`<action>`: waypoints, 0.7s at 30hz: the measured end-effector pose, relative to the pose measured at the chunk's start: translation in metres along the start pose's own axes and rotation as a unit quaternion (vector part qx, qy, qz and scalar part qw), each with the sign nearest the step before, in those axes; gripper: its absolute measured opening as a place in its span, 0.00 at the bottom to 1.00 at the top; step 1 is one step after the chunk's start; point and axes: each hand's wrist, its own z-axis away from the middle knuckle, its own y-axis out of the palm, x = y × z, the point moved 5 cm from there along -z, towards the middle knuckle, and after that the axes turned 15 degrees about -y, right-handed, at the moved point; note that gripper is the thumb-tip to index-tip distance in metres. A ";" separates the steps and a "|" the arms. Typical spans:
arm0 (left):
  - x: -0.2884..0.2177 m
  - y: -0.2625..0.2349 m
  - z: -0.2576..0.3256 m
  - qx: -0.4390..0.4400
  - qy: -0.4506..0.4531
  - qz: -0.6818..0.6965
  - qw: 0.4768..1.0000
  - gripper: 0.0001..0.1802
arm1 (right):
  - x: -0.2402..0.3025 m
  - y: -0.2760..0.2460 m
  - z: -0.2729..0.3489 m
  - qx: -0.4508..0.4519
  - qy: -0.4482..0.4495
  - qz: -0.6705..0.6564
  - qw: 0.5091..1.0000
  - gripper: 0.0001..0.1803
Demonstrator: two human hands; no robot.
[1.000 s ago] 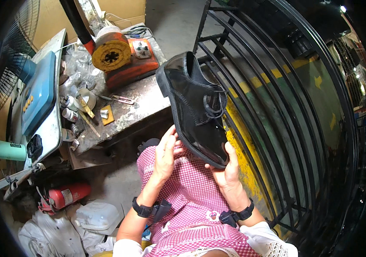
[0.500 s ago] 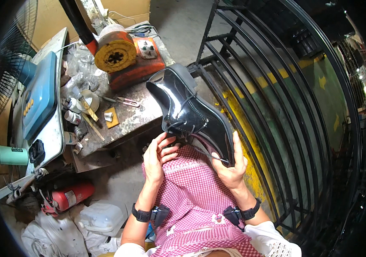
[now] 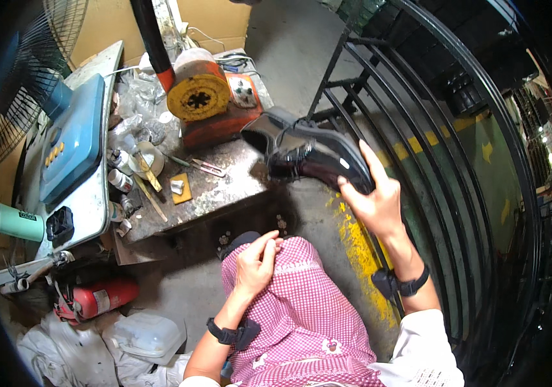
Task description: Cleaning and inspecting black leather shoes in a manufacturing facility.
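Right hand [image 3: 382, 203]: grip closed on one end of a glossy black shoe [image 3: 318, 153], thumb below, fingers along the far side. Shoe held aloft, tilted, between the cluttered table [image 3: 227, 197] and the black metal rack [image 3: 418, 145]. Left hand [image 3: 255, 264] rests on the checked apron [image 3: 318, 293], fingers bent; cannot tell whether that grip pinches cloth. Dark band on each wrist.
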 end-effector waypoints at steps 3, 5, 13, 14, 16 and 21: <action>-0.005 0.002 0.001 -0.026 0.049 -0.044 0.997 0.11 | -0.016 0.009 -0.057 -0.001 -0.035 0.107 0.994 0.32; -0.007 0.001 0.002 -0.038 0.072 -0.078 0.994 0.10 | -0.026 0.019 -0.091 0.040 0.035 0.161 0.985 0.32; -0.009 -0.002 0.002 -0.062 0.143 -0.146 0.977 0.10 | -0.053 0.057 -0.185 -0.013 -0.010 0.244 0.970 0.34; -0.010 -0.003 0.002 -0.057 0.132 -0.148 0.978 0.10 | -0.053 0.060 -0.192 -0.024 -0.025 0.257 0.966 0.34; -0.012 -0.004 0.002 -0.058 0.129 -0.143 0.980 0.09 | -0.055 0.066 -0.206 -0.027 -0.030 0.259 0.965 0.34; -0.014 -0.006 0.000 -0.059 0.122 -0.138 0.981 0.09 | -0.055 0.071 -0.226 -0.045 -0.041 0.264 0.963 0.34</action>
